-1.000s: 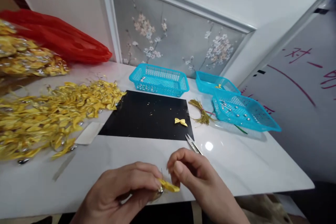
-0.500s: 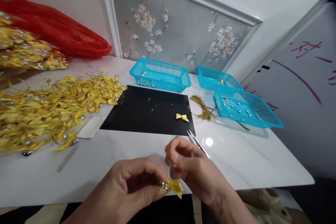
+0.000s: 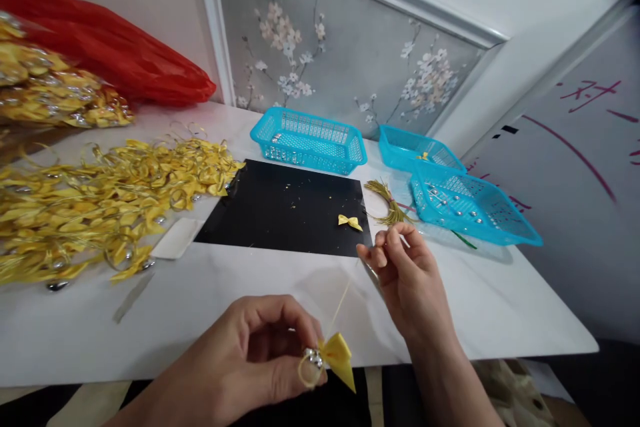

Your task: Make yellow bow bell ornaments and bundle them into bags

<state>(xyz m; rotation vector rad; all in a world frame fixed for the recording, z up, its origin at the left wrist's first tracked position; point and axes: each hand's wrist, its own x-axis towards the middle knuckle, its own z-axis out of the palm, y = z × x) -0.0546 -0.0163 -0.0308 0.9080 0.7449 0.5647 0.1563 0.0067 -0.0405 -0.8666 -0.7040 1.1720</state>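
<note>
My left hand [image 3: 260, 353] pinches small silver bells [image 3: 313, 357] tied to a yellow ribbon bow [image 3: 339, 355], close to the table's front edge. A thin golden cord [image 3: 341, 301] stretches from the bow up to my right hand [image 3: 407, 273], whose fingertips are closed on it. Part of the scissors [image 3: 369, 270] shows behind that hand; the rest is covered. Another yellow bow [image 3: 350, 222] lies on a black sheet [image 3: 280, 213]. Beyond my right hand rests a bundle of golden cords [image 3: 387, 203].
A large heap of yellow bows with bells [image 3: 115, 207] covers the left side. Three blue baskets stand at the back: one left [image 3: 305, 160], one right [image 3: 400, 155], one nearer [image 3: 475, 230] holding bells. A red bag [image 3: 115, 53] and a white dish [image 3: 176, 240] are also left.
My right hand has moved up and to the right, away from the left, drawing the cord out straight. My left hand still holds the bells and bow in nearly the same place.
</note>
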